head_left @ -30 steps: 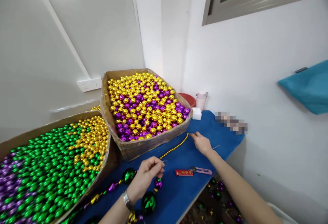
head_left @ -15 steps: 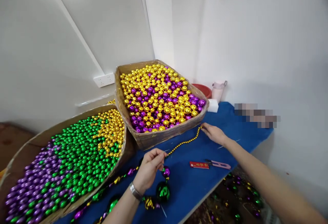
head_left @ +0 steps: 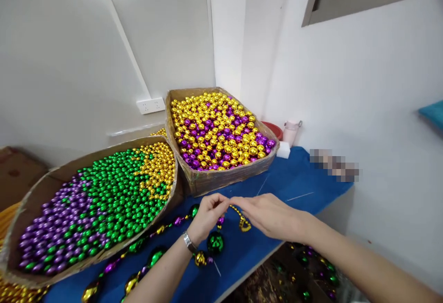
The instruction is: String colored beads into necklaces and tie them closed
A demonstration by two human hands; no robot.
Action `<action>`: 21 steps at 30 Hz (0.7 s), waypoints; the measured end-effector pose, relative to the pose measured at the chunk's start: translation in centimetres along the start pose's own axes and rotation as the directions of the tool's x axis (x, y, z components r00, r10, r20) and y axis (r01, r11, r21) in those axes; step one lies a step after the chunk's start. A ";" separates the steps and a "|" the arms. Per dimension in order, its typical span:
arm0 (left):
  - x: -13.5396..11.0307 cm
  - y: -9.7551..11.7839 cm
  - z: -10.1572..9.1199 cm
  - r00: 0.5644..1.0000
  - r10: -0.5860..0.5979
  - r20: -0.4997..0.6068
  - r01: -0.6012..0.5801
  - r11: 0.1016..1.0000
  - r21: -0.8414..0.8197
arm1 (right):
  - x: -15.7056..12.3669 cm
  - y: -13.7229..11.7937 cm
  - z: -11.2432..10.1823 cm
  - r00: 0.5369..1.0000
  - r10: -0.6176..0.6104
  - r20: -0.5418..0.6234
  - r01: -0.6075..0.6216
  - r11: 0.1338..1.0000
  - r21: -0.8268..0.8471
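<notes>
My left hand (head_left: 208,216), with a silver watch on its wrist, is pinched shut at one end of a gold bead strand (head_left: 244,224). The fingertips of my right hand (head_left: 273,215) meet those of the left, closed on the strand too. Between the hands the strand hangs in a small loop, partly behind the right fingers. Below and left of my left hand, a garland of large green, gold and purple beads (head_left: 216,243) lies on the blue table cover (head_left: 249,252). The exact grip at the touching fingertips is hidden.
A carton of gold and purple balls (head_left: 224,132) stands at the back. To its left is a carton of green, purple and gold beads (head_left: 114,210). A white block (head_left: 283,149) and pink cup (head_left: 291,132) stand behind. More beads (head_left: 311,266) lie below the table edge.
My right hand has come left to meet my left hand. The strand, stretched between them before, now hangs looped. The pink-handled snips and red packet are no longer visible.
</notes>
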State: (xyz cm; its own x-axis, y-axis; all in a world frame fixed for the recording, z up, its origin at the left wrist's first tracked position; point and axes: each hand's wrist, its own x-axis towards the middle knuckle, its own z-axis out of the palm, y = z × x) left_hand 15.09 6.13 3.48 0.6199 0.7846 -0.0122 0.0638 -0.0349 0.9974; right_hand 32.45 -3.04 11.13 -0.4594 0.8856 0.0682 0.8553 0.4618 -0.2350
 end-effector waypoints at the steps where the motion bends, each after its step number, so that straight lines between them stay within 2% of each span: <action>1: -0.3 0.2 0.1 0.999 0.033 0.038 -0.034 0.999 0.032 | 0.5 -0.7 -0.1 1.000 -0.009 0.027 0.010 0.999 -0.044; 5: -1.3 0.6 0.3 0.969 0.140 0.202 -0.156 0.986 0.066 | 1.9 -2.0 -0.2 0.996 -0.002 0.089 0.014 0.990 -0.138; 12: -2.7 1.0 -0.4 0.943 0.089 0.321 -0.128 0.986 0.104 | 2.2 -3.1 -0.4 0.991 0.017 0.134 0.002 0.990 -0.142; 17: -3.1 1.1 0.1 0.951 0.068 0.301 -0.103 0.990 0.101 | 2.1 -2.8 -0.3 0.995 0.034 0.095 -0.035 0.999 0.013; 21: -3.0 1.0 -0.2 0.984 0.055 0.169 -0.077 0.988 0.131 | 0.7 -0.4 -0.5 0.995 0.097 0.007 -0.096 0.963 0.252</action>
State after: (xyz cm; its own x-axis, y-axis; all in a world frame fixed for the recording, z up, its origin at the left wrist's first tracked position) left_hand 13.13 3.93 4.50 0.7460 0.6652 0.0303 0.1174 -0.1762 0.9773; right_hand 31.87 -2.56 11.77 -0.3762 0.9258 0.0379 0.8072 0.3475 -0.4771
